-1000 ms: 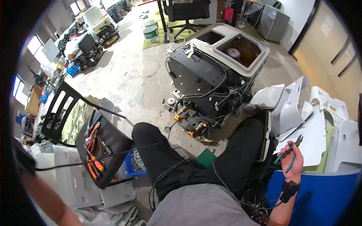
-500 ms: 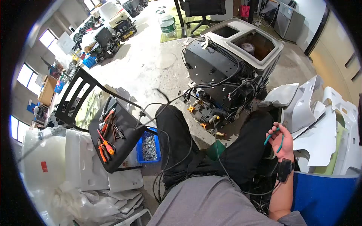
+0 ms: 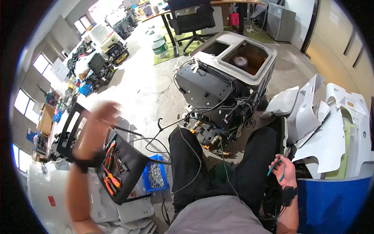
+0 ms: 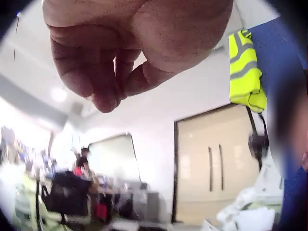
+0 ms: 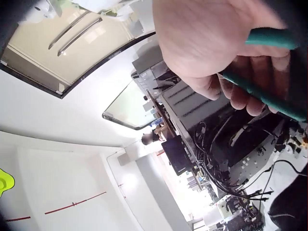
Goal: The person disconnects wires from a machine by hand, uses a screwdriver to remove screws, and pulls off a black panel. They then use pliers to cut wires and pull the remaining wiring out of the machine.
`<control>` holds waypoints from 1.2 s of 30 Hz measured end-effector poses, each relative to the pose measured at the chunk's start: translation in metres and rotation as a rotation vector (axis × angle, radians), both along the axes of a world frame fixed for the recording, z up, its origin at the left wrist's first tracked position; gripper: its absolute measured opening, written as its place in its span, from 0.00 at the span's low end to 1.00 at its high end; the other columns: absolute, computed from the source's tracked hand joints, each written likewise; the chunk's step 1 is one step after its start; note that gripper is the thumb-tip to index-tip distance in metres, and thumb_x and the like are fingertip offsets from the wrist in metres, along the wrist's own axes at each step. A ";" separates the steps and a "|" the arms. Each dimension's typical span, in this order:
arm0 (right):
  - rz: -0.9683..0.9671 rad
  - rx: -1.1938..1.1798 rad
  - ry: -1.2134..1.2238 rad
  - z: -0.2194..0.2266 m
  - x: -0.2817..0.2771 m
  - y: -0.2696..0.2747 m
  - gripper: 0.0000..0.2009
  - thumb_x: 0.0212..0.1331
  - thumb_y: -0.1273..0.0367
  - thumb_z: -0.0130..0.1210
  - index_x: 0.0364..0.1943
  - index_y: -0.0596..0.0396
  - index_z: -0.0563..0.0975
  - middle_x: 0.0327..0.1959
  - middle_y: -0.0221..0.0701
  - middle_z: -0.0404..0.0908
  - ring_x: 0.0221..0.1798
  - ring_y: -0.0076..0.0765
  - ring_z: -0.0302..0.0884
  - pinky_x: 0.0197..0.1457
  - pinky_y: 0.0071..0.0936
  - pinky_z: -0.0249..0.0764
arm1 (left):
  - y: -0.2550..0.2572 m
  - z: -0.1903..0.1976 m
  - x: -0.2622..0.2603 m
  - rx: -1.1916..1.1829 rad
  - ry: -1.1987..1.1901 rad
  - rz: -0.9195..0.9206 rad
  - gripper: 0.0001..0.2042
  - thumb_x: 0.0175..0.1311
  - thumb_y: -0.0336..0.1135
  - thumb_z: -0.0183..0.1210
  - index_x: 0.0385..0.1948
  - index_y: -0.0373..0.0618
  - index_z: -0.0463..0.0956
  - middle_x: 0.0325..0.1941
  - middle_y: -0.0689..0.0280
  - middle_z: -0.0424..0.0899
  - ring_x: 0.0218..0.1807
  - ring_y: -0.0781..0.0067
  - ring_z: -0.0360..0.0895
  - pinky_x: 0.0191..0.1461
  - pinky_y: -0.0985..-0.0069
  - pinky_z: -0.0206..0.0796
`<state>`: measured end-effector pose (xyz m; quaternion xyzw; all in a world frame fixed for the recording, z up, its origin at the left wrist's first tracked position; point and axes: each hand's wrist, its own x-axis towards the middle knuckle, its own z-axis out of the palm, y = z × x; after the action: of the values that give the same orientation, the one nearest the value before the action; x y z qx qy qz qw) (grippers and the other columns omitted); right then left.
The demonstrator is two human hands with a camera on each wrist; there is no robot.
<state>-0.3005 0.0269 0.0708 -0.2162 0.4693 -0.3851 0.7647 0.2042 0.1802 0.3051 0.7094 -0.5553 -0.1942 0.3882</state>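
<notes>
Teal-handled cutting pliers [image 3: 282,176] are in my right hand [image 3: 287,171], held above my right thigh. In the right wrist view their handles [image 5: 263,98] cross the palm, with fingers curled around. My left hand [image 3: 96,128], blurred, is raised over the chair at left. The left wrist view shows this hand [image 4: 134,29] with loosely bent fingers and thumb, nothing visible between them. Beneath it on the black chair seat [image 3: 133,156] lie several hand tools, among them an orange-handled tool [image 3: 113,180].
A dark machine [image 3: 204,84] with a pale top frame and loose cables stands ahead. A blue bin [image 3: 159,157] of small metal parts sits beside my left leg. White shell panels [image 3: 323,144] lean at right by a blue drum [image 3: 335,206]. Cables trail across my lap.
My left hand has come up into view over the chair, having been out of sight. The right hand keeps the pliers and has dropped slightly. The head view has shifted.
</notes>
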 end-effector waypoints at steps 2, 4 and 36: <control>-0.006 0.009 0.024 -0.001 -0.008 0.005 0.10 0.62 0.65 0.45 0.40 0.56 0.72 0.30 0.29 0.71 0.36 0.32 0.70 0.46 0.39 0.70 | -0.034 -0.074 -0.024 0.256 -0.181 -0.005 0.13 0.58 0.26 0.54 0.46 0.40 0.73 0.38 0.61 0.81 0.42 0.72 0.78 0.49 0.75 0.68; -0.040 0.038 0.088 0.004 -0.012 0.009 0.09 0.61 0.66 0.45 0.39 0.56 0.72 0.30 0.29 0.71 0.35 0.32 0.70 0.45 0.40 0.70 | -0.053 -0.154 -0.021 0.162 -0.330 -0.133 0.19 0.54 0.28 0.56 0.51 0.41 0.70 0.48 0.55 0.77 0.52 0.59 0.74 0.56 0.70 0.65; 0.026 0.002 0.210 0.014 -0.006 -0.017 0.11 0.62 0.64 0.45 0.41 0.57 0.70 0.30 0.29 0.70 0.35 0.32 0.70 0.44 0.38 0.70 | 0.224 -0.278 -0.028 1.247 -0.293 -0.361 0.12 0.52 0.41 0.56 0.32 0.44 0.78 0.30 0.50 0.79 0.37 0.51 0.77 0.40 0.60 0.69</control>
<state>-0.3065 0.0094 0.0852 -0.2606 0.5446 -0.3498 0.7163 0.1762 0.4040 0.0266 0.7160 -0.4963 -0.4425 -0.2129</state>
